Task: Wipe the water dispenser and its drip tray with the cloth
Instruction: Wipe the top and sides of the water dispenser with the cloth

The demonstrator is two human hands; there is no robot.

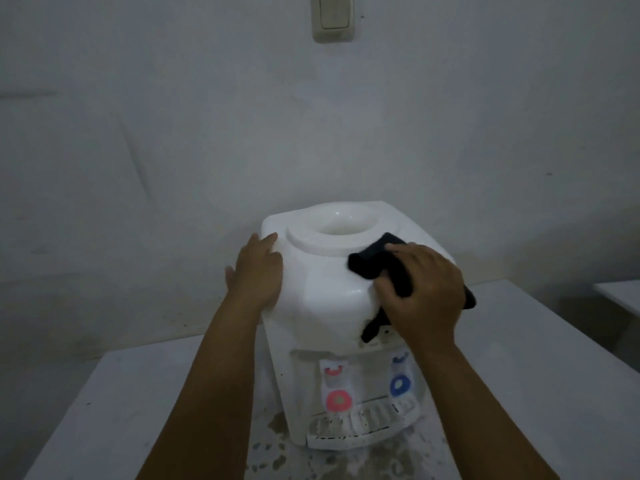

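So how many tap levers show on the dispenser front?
2: a red tap lever on the left above the drip tray, a blue tap lever on the right. None seems hidden.

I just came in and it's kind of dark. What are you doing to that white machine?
A person is cleaning a water dispenser that sits on a white table. The left hand rests flat on its side to steady it. The right hand presses a dark cloth on the top, near the round opening. The drip tray at the bottom is not being wiped yet, and the table around it looks blotchy.
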